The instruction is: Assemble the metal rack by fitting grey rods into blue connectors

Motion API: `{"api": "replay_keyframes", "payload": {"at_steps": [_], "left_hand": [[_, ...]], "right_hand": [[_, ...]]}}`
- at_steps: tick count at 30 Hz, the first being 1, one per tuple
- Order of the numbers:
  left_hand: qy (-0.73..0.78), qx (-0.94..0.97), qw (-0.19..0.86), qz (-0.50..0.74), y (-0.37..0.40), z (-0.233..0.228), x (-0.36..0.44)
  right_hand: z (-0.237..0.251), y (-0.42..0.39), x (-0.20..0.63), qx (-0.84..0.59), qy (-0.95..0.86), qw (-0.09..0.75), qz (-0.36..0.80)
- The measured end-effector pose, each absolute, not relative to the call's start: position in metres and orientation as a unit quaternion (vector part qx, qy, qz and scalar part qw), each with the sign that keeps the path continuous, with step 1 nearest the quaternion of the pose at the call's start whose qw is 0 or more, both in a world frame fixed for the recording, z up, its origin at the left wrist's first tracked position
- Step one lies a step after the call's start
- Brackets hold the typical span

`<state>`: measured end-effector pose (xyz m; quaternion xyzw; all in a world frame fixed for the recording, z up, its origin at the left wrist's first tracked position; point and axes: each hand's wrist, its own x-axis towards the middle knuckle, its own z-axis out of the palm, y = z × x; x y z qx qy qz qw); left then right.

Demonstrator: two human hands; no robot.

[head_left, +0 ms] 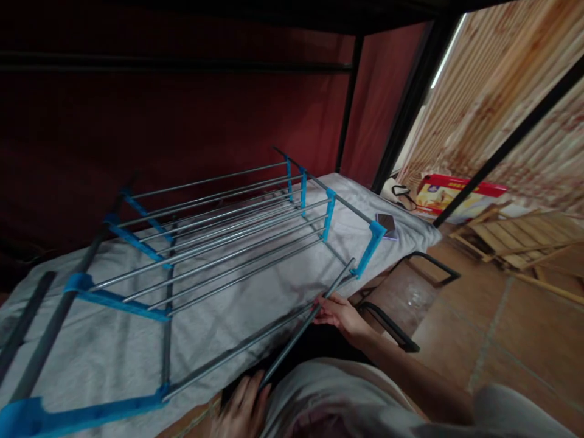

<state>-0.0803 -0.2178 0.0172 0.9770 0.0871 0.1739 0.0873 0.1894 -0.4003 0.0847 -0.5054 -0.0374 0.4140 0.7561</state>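
Head view: a person's right hand [340, 313] pinches the upper stretch of a loose grey metal rod [306, 328] at lower centre of the frame, fingers closed around it, while the left hand [241, 409] near the bottom edge wraps its lower end. The rod slants up toward the blue plastic corner connector [370, 246] of a rack [219, 234] of steel bars lying on its side on a white sheet [114, 353]. Judging by the angle, the rod is being lined up with that connector; seating it would call for steering the tip into the socket. A dark phone-like slab [385, 222] lies just beyond the connector, a black metal frame [410, 304] sits below right, and wooden slats [520, 240] and a red box [460, 191] crowd the upper right floor.
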Motion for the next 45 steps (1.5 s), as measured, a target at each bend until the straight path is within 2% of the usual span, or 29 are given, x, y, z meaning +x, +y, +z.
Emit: {"api": "replay_keyframes", "payload": {"at_steps": [8,23,30,32,34,38,40,45], "left_hand": [[0.023,0.983,0.056,0.172,-0.248,0.054,0.001],[0.036,0.988,0.053,0.142,-0.246,0.070,0.026],[0.052,0.991,0.049,0.116,-0.245,0.082,0.030],[0.058,0.990,0.042,0.118,-0.247,0.088,0.032],[0.060,0.990,0.034,0.124,-0.249,0.094,0.035],[0.062,0.991,0.029,0.118,-0.256,0.102,0.045],[0.065,0.991,0.028,0.110,-0.260,0.103,0.051],[0.080,0.992,0.025,0.094,-0.263,0.098,0.061]], "right_hand": [[0.064,-0.407,0.185,-0.491,0.006,0.764,0.417],[0.058,-0.411,0.209,-0.485,0.014,0.780,0.395],[0.059,-0.417,0.211,-0.547,-0.016,0.736,0.398],[0.056,-0.428,0.215,-0.621,-0.030,0.714,0.321],[0.054,-0.443,0.225,-0.701,-0.038,0.690,0.178],[0.055,-0.476,0.261,-0.746,-0.007,0.664,-0.051],[0.054,-0.484,0.279,-0.761,-0.029,0.643,-0.074],[0.039,-0.482,0.300,-0.767,-0.084,0.635,0.029]]}}
